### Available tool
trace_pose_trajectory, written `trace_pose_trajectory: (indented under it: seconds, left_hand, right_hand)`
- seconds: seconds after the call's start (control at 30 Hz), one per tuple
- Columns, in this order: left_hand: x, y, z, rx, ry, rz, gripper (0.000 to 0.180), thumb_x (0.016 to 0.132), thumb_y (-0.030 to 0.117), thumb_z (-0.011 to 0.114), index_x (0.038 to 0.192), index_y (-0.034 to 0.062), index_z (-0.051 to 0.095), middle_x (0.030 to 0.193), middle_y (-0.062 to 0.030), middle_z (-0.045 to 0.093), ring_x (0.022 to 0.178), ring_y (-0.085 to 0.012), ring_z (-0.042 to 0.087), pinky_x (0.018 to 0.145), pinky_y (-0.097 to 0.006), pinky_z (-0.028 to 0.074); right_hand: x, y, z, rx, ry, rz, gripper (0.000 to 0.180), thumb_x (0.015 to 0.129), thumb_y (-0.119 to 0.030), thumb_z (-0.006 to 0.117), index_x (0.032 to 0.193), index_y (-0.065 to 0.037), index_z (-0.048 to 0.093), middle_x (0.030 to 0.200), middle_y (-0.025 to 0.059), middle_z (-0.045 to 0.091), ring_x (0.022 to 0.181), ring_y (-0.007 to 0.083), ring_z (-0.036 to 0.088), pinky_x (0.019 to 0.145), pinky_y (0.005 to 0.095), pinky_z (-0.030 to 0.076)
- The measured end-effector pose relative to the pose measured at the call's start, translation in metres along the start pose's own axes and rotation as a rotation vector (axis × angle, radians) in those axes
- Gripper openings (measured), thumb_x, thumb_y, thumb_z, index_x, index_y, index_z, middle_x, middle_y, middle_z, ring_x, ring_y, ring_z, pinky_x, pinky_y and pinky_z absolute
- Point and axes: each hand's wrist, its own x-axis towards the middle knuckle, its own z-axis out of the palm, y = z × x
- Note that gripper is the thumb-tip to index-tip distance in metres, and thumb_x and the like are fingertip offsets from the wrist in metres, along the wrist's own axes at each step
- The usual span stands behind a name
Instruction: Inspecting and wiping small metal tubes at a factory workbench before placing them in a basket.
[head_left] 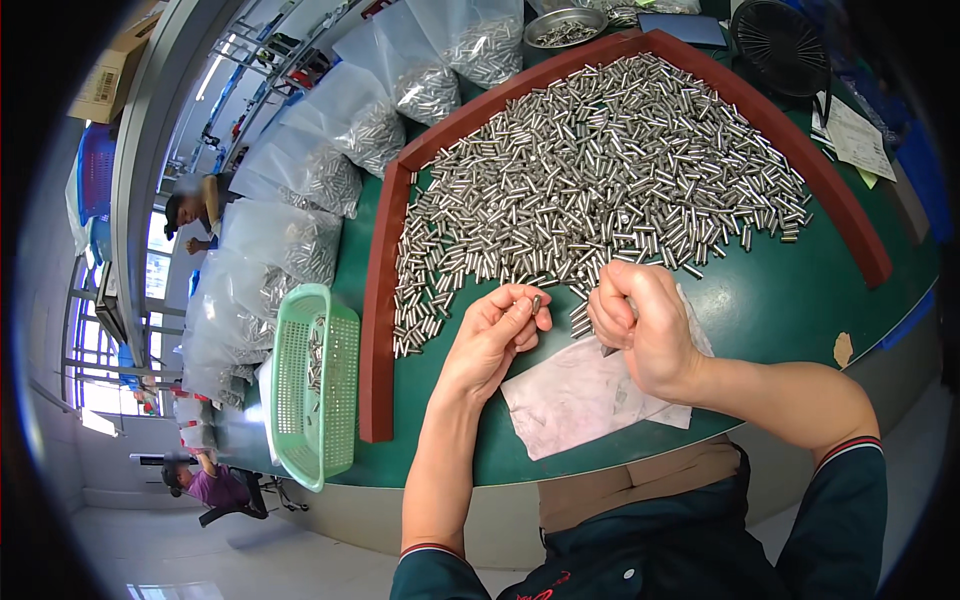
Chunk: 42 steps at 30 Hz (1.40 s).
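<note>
My left hand point(500, 335) pinches a small metal pin point(536, 303) between thumb and fingertips, just off the near edge of a big heap of like metal pins point(600, 160). Close by on the right, my right hand point(645, 322) is curled into a fist, and whatever it may hold is hidden by the fingers. Between the two hands, a few pins point(580, 318) lie on the green table. Beneath my hands is a creased, stained white cloth point(560, 395).
A dark red wooden frame point(378, 330) borders the heap. To its left stands a green plastic basket point(345, 400) with some pins inside. Several clear bags point(320, 180) of pins line the far left. A metal bowl point(565, 28), black fan point(780, 45) and papers point(858, 140) sit farther back.
</note>
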Motion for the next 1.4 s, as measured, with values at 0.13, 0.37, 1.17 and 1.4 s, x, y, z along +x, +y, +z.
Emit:
trace_pose_trajectory:
  seconds: [0.13, 0.37, 1.17, 1.4]
  left_hand:
    - [0.0, 0.0, -0.001, 0.0, -0.006, -0.003, 0.017, 0.088, 0.014, 0.047, 0.094, -0.0008, 0.054, 0.073, -0.0046, 0.053, 0.052, -0.0046, 0.032, 0.049, -0.018, 0.028]
    - [0.0, 0.003, -0.005, -0.277, 0.032, -0.004, 0.025, 0.09, 0.023, 0.042, 0.088, 0.0007, 0.051, 0.076, -0.0106, 0.053, 0.057, -0.0101, 0.04, 0.053, -0.023, 0.033]
    - [0.01, 0.005, 0.007, -0.053, 0.122, 0.137, 0.007, 0.086, 0.012, 0.049, 0.087, 0.0047, 0.048, 0.068, -0.003, 0.052, 0.053, -0.0049, 0.036, 0.047, -0.017, 0.03]
    - [0.008, 0.002, 0.001, -0.118, 0.085, 0.07, 0.01, 0.082, 0.004, 0.054, 0.091, 0.0033, 0.051, 0.077, -0.0065, 0.056, 0.058, -0.0055, 0.042, 0.051, -0.018, 0.035]
  right_hand:
    - [0.001, 0.001, 0.001, 0.003, 0.009, -0.001, 0.036, 0.084, -0.02, 0.034, 0.05, -0.01, 0.028, 0.042, -0.0016, 0.026, 0.039, 0.0079, 0.019, 0.04, 0.0242, 0.017]
    - [0.001, 0.001, 0.0, 0.001, -0.002, 0.0, 0.036, 0.085, -0.021, 0.034, 0.05, -0.01, 0.028, 0.042, -0.0017, 0.025, 0.039, 0.008, 0.019, 0.04, 0.0241, 0.017]
    - [0.001, 0.0, -0.002, 0.003, -0.014, 0.002, 0.032, 0.081, -0.018, 0.035, 0.051, -0.009, 0.028, 0.046, -0.0029, 0.028, 0.042, 0.0054, 0.023, 0.04, 0.0229, 0.018]
    - [0.002, -0.001, -0.002, -0.01, -0.018, 0.005, 0.032, 0.081, -0.018, 0.034, 0.051, -0.009, 0.029, 0.046, -0.0026, 0.028, 0.042, 0.0056, 0.023, 0.04, 0.0229, 0.018]
